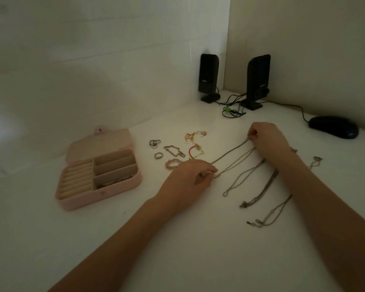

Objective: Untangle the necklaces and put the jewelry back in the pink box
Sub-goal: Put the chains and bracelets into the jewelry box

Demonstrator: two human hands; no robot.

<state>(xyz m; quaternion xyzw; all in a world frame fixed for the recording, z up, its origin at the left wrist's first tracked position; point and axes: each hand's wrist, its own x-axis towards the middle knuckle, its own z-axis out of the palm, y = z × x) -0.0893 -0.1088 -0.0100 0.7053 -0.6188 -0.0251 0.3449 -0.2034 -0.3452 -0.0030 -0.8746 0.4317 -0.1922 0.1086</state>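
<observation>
Both hands work over the white bench [198,239] in dim light. The left hand [188,180] has its fingers curled, pinching one end of a thin chain necklace [232,155]; the right hand [266,138] pinches the other end, so the chain runs stretched between them. Three more necklaces [259,192] lie in rough lines just under the right forearm. The pink box [105,192] sits open to the left, its lid laid back, with something small in the nearest compartment. Rings [156,148] and bracelets [174,152] lie scattered between the box and the hands. Two black speakers [209,76] stand in the corner, a black mouse [333,126] to the right of them.
</observation>
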